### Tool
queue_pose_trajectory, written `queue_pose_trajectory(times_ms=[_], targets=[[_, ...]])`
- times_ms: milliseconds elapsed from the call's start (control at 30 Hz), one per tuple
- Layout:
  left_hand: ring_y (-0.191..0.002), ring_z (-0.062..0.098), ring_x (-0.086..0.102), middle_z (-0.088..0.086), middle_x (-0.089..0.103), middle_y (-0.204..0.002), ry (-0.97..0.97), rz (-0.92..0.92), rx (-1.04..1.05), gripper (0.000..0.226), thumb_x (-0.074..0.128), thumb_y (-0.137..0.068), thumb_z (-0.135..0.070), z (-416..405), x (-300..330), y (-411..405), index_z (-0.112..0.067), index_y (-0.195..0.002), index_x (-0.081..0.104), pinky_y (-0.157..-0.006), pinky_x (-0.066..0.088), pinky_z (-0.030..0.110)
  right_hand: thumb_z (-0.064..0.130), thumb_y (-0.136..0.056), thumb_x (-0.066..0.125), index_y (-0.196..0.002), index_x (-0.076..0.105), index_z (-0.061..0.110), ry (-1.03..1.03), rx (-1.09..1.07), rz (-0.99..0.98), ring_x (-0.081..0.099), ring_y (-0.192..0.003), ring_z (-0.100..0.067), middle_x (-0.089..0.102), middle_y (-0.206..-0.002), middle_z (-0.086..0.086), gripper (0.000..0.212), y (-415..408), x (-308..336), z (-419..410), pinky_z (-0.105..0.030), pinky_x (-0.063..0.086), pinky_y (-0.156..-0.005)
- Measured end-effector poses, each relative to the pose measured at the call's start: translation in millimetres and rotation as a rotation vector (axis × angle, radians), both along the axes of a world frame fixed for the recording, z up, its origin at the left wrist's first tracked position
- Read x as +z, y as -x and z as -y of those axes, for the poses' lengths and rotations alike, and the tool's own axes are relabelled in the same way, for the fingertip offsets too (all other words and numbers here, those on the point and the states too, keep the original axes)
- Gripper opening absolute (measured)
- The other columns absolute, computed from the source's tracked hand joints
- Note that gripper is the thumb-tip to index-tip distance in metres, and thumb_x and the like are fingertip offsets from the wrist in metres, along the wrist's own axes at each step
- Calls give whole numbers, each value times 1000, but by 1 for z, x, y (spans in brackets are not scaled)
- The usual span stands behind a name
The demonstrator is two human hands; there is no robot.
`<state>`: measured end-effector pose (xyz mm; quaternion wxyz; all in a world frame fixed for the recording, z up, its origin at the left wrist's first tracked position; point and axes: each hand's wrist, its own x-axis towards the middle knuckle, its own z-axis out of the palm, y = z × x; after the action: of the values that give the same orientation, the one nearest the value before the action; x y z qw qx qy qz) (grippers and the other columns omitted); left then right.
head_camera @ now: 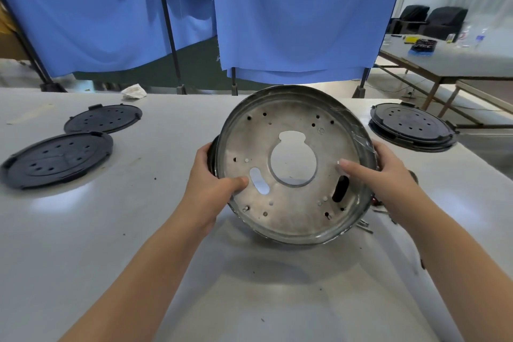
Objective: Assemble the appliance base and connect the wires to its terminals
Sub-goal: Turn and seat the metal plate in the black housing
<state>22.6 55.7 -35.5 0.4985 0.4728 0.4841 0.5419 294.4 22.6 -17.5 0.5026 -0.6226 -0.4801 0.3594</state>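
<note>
A round metal appliance base (294, 211) with a large keyhole-shaped opening and several small holes is tilted up toward me, its lower rim near the table. My left hand (213, 180) grips its left rim, thumb lying inside by an oval slot. My right hand (380, 175) grips the right rim, thumb pressed on the inner face. A dark part (212, 158) shows behind the left rim, mostly hidden. Red wire ends and metal terminals (372, 216) lie on the table just right of the base.
Two black perforated plastic discs (58, 159) (104, 118) lie on the grey table (83, 244) at left; a stack of them (413, 126) sits at right. Crumpled white paper (133, 91) lies at the far edge. Blue curtains (299, 14) hang behind; another table (449, 60) stands far right.
</note>
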Motion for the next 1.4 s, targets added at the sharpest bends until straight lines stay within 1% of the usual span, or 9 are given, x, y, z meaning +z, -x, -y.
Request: queue_pose_trajectory(times_ms=[100,167,300,433,600,933,1067,1200,1400], targets=[[-94,21,68,1,65,-114,51,55,-10,68,72,-75,13,-1,-5,5,-37,-115,50,-63,58,33,60,-31,89,-143,33,35,80,23,-116,66,-105,-24,65,-120,-2,128,4,-7,12,-50,47,-99],[-82,18,72,4,67,-111,91,114,-17,67,70,-76,15,-2,-10,8,-30,-122,51,-60,60,34,61,-23,90,-142,36,31,113,53,-174,65,-108,-25,69,-115,-2,134,6,-14,19,-51,43,-103],[-76,17,73,5,70,-105,124,186,-22,68,69,-76,16,-5,-14,11,-21,-130,51,-58,58,31,48,-36,94,-127,53,22,187,183,-217,69,-101,-19,73,-105,1,104,20,-23,29,-41,50,-97],[-73,17,74,6,70,-103,118,185,-13,67,69,-76,16,-6,-14,11,-21,-129,51,-56,58,30,15,-61,84,-120,55,24,144,212,-350,71,-93,-12,74,-105,2,66,41,-29,33,-16,54,-66],[-80,17,74,5,70,-108,106,201,-7,67,68,-77,16,-5,-13,7,-21,-130,50,-61,59,30,-17,-75,67,-123,55,14,99,41,-433,69,-93,-24,70,-106,-10,59,53,-33,28,-29,54,-70],[-96,25,68,9,68,-115,210,216,-13,59,69,-74,5,-6,7,-7,-13,-127,52,-65,57,32,-17,-77,61,-118,59,7,253,41,-571,72,-77,-28,74,-93,-13,48,33,-22,10,-39,60,-62],[-81,16,64,6,69,-95,276,229,-194,26,71,-78,-10,-2,16,-6,-11,-103,69,-75,59,33,-14,-80,59,-114,62,2,285,54,-643,73,-78,-26,74,-96,-14,38,26,-23,9,-39,60,-62],[-80,15,68,1,71,-87,370,208,-413,29,85,-56,-30,5,20,-3,-23,-83,78,-93,54,41,-13,-80,59,-110,64,0,281,46,-655,73,-72,-24,75,-91,-14,33,18,-20,8,-37,59,-56],[-77,19,67,7,68,-82,437,87,-348,5,71,-74,-10,-1,12,-10,-15,-73,73,-93,55,42,-14,-79,62,-115,61,3,303,38,-563,73,-71,-26,74,-92,-15,40,11,-12,2,-33,57,-53]])
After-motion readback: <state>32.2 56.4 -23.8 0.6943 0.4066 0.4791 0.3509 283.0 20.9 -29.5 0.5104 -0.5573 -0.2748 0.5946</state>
